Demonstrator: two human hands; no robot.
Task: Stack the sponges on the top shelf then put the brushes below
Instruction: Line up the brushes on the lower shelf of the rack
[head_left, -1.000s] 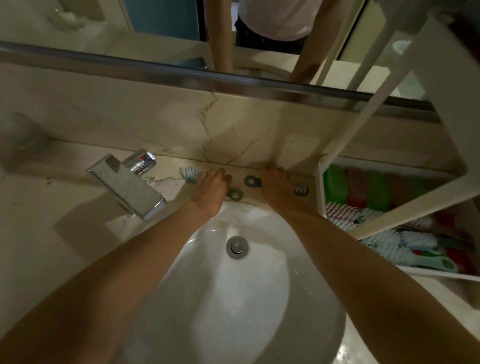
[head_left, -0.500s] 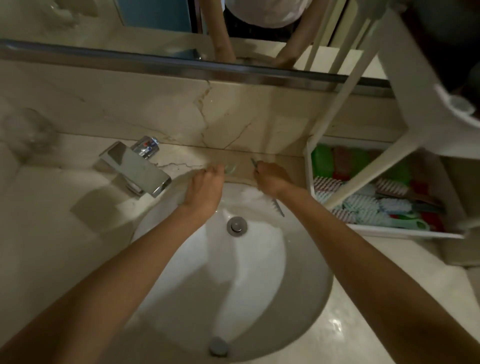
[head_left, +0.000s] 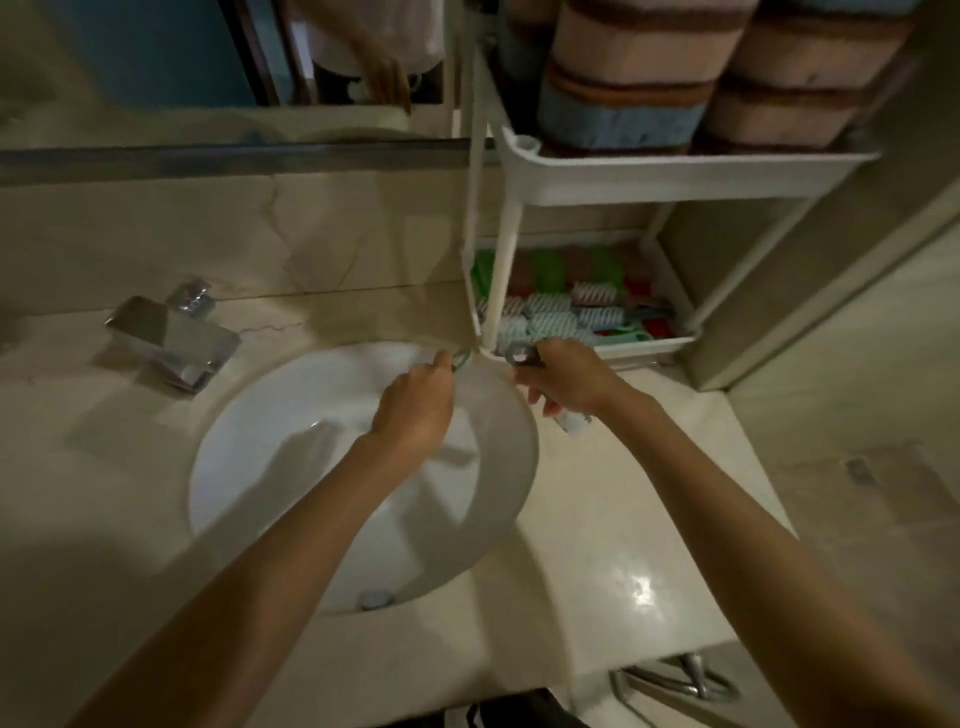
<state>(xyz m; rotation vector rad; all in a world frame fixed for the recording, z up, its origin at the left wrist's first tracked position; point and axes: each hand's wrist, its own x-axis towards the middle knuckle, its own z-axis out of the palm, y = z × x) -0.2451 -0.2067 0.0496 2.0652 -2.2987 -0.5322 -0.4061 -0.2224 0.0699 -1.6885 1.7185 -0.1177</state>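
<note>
Over the white basin's (head_left: 291, 467) far rim, a grey-handled brush (head_left: 522, 357) is clamped in the fingers (head_left: 539, 399) of the right hand (head_left: 569, 379) and a green-handled brush (head_left: 460, 360) in the left hand (head_left: 415, 410).

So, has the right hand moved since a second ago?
Yes. The right hand went from the ledge behind the sink to the sink's right rim, beside the rack, gripping a brush.

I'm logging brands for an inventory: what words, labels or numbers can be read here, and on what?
No text is readable. The green brush in the left hand, the grey brush in the right hand, the shelved brushes, sponges, tap and towels show no legible print.
</note>
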